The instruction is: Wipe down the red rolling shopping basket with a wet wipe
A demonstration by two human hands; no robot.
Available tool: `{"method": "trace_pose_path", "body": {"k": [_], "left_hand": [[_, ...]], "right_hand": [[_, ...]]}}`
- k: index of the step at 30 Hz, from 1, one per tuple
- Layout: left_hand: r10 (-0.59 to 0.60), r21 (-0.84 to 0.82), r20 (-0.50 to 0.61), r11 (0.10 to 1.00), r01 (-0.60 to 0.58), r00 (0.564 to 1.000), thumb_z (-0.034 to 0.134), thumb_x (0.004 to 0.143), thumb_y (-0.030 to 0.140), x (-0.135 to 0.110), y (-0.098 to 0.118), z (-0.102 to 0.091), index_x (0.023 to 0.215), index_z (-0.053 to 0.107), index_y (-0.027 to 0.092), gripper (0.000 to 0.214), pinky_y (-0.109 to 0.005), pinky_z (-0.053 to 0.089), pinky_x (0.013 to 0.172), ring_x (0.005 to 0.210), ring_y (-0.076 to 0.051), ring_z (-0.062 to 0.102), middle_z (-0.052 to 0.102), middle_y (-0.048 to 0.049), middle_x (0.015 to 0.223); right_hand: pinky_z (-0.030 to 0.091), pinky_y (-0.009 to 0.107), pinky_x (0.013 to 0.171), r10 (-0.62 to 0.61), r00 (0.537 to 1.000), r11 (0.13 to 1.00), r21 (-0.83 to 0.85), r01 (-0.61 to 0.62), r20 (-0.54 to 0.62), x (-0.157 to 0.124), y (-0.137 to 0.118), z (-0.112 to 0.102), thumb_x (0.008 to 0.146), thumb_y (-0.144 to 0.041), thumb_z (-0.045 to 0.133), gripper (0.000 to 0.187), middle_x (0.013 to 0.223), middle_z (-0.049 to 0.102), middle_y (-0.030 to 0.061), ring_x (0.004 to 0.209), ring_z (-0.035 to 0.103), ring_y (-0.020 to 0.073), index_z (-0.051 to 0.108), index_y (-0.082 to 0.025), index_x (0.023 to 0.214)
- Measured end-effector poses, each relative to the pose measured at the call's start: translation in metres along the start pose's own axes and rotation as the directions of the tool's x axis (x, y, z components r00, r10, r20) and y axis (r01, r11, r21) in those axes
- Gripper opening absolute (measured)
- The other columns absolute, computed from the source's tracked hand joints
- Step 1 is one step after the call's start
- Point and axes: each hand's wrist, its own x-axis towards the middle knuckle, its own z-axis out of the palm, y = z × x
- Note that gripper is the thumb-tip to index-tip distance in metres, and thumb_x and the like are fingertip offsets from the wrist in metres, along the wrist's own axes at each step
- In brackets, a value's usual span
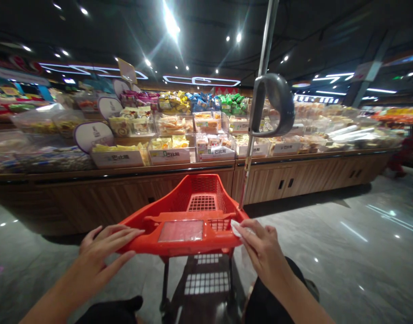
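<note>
A red plastic shopping cart (193, 234) stands in front of me, its basket reaching forward and its handle end nearest me. My left hand (103, 247) lies on the cart's left corner with the fingers extended and apart. It appears to rest there without gripping. My right hand (263, 252) is at the right corner, pinching a white tissue or wrapper (238, 229) against the red plastic. A clear pocket with a pink sheet (180, 231) is set into the cart's top, between my hands.
A wood-fronted display counter (132, 193) with boxed pastries and bagged snacks stands ahead. A metal pole with a grey loop handle (272, 105) rises at the cart's front right. A person in red (404, 150) is at the far right, on polished grey floor (344, 252).
</note>
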Motion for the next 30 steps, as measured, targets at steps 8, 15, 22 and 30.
{"method": "trace_pose_path", "body": {"k": [8,15,22,30], "left_hand": [[0.036,0.026,-0.014,0.999,-0.036,0.999,0.046,0.082,0.052,0.006,-0.007,0.005,0.108,0.06,0.029,0.038,-0.048,0.033,0.099,0.099,-0.02,0.06,0.069,0.005,0.102],[0.042,-0.002,0.032,0.999,-0.042,0.999,0.05,0.081,0.047,0.002,-0.022,0.007,0.109,0.06,0.027,0.036,-0.043,0.035,0.096,0.101,-0.021,0.059,0.069,0.0021,0.107],[-0.001,-0.014,0.091,1.0,0.003,0.996,0.049,0.082,0.047,0.001,-0.027,0.007,0.107,0.062,0.026,0.035,-0.039,0.033,0.097,0.104,-0.021,0.058,0.069,0.0001,0.108],[0.041,0.043,0.112,0.998,-0.046,0.993,0.05,0.084,0.049,0.002,-0.041,0.008,0.116,0.056,0.034,0.036,-0.046,0.034,0.097,0.106,-0.02,0.059,0.067,0.0039,0.113]], "right_hand": [[0.033,0.035,0.082,0.066,0.994,0.997,0.044,-0.063,-0.087,-0.004,-0.001,0.008,0.094,-0.018,0.042,0.03,0.114,0.06,0.0062,0.101,0.058,0.0194,0.059,-0.024,0.118],[0.03,0.035,0.085,0.083,0.994,0.994,0.08,-0.078,-0.072,-0.003,0.001,0.006,0.095,-0.018,0.042,0.03,0.112,0.062,0.0029,0.1,0.058,0.0174,0.061,-0.028,0.115],[0.031,0.036,0.09,0.062,0.991,0.992,0.117,-0.048,-0.122,-0.017,0.008,0.013,0.094,-0.015,0.04,0.035,0.117,0.057,0.0053,0.106,0.055,0.0189,0.054,-0.025,0.125],[0.04,0.034,0.086,0.053,0.976,0.929,0.369,0.03,-0.212,-0.009,0.018,0.02,0.093,-0.016,0.046,0.027,0.107,0.061,0.0046,0.1,0.057,0.0187,0.063,-0.025,0.112]]}}
